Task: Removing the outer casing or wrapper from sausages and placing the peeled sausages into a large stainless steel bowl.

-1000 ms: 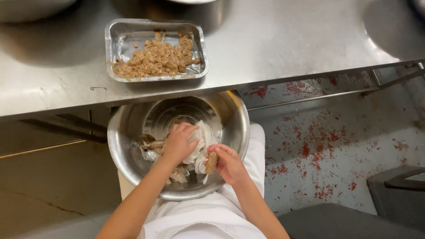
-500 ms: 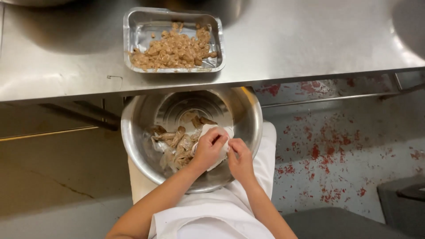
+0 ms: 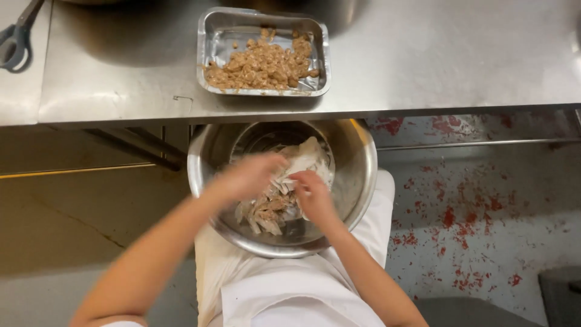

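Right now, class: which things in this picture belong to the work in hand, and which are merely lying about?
In use: left hand, right hand, steel bowl, pale pieces inside it, foil tray of brown pieces.
Lying about: scissors, steel counter.

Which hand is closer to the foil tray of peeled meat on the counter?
Left. The left hand is over the steel bowl, just below the foil tray; the right hand sits lower in the bowl, farther away.
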